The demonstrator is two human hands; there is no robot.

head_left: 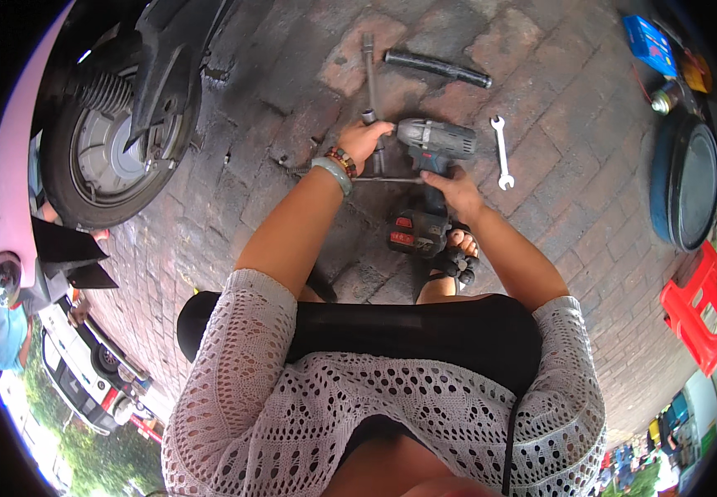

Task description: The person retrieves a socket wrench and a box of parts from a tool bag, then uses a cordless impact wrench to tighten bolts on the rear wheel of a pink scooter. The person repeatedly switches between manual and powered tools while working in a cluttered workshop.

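Observation:
In the middle, a grey and black cordless impact wrench (435,139) is held with its nose to the left and its red-marked battery (416,232) toward me. My right hand (458,190) is closed round its handle. By the nose, my left hand (361,142) has its fingers drawn together; what they pinch, if anything, is hidden. A metal T-handle socket wrench (370,74) runs beneath my left hand, with its crossbar (387,180) toward the impact wrench's handle. A bead bracelet and a pale bangle circle my left wrist.
On the brick ground lie a black bar (437,68) and a silver open-ended wrench (502,153). A scooter wheel (122,149) stands at left. To the right are a round dark-blue container (685,182), a red plastic stool (706,306) and a blue box (650,45). My sandalled foot (463,242) is below.

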